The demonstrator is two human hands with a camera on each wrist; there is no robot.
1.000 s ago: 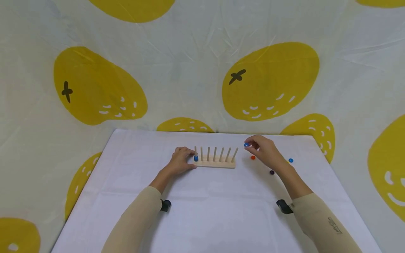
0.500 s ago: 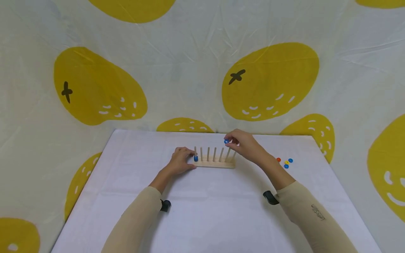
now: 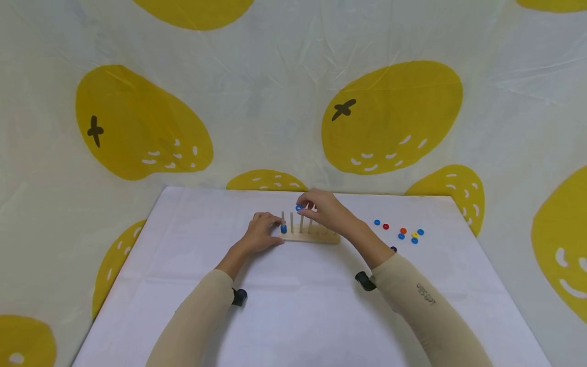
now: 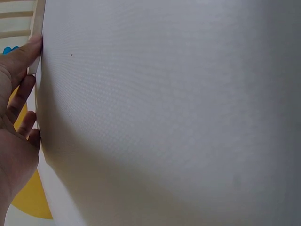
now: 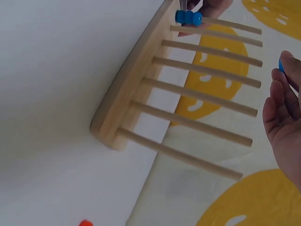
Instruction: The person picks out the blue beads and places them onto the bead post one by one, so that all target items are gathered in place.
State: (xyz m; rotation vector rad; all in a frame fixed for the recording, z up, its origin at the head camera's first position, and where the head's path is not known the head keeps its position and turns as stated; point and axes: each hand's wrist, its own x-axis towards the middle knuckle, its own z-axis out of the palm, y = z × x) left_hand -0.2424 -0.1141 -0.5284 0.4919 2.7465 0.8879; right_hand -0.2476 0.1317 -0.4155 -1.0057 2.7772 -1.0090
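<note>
A pale wooden peg rack (image 3: 316, 238) with a row of upright pegs stands on the table. My left hand (image 3: 260, 233) grips its left end, with the thumb at the front edge (image 4: 32, 44). Blue beads (image 5: 189, 18) sit stacked at the foot of the leftmost peg. Between thumb and fingertips, my right hand (image 3: 326, 210) pinches another blue bead (image 3: 299, 208), held above the rack near the tops of the left-hand pegs. In the right wrist view this bead (image 5: 281, 65) is mostly covered by the fingers, and the other pegs (image 5: 202, 74) carry no beads.
Loose beads lie on the white table to the right: several blue ones (image 3: 377, 222), a red one (image 3: 385, 227), an orange one (image 3: 403, 231), a yellow one (image 3: 415, 235) and a dark one (image 3: 393, 248) partly behind the right arm. A fruit-patterned cloth (image 3: 275, 102) hangs behind.
My right hand has carried the blue bead leftward, from right of the rack to above its left pegs. More loose beads have come into sight behind the arm. My left hand stays put.
</note>
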